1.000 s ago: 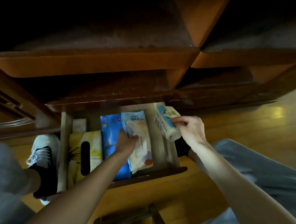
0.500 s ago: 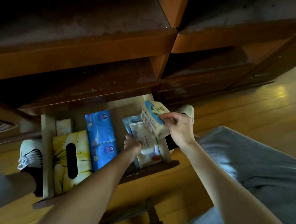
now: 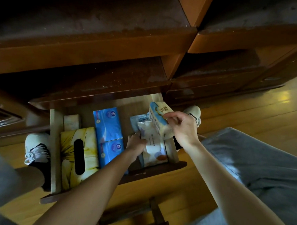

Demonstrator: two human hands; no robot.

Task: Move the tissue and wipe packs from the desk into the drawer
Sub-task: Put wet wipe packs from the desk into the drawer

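Observation:
The drawer stands pulled out below the desk. Inside lie a yellow tissue box at the left, a blue tissue pack in the middle and a white wipe pack at the right. My left hand grips the left edge of the wipe pack inside the drawer. My right hand holds a blue-and-cream tissue pack tilted above the drawer's right side, over the wipe pack.
A small pale pack sits at the drawer's back left. Dark wooden desk shelves overhang the drawer. My shoes and grey-trousered legs flank it on the wooden floor. A dark wooden frame lies near the bottom.
The right hand has lowered the blue-and-cream pack toward the drawer's right side. The left hand has slid the wipe pack rightward, off the blue pack.

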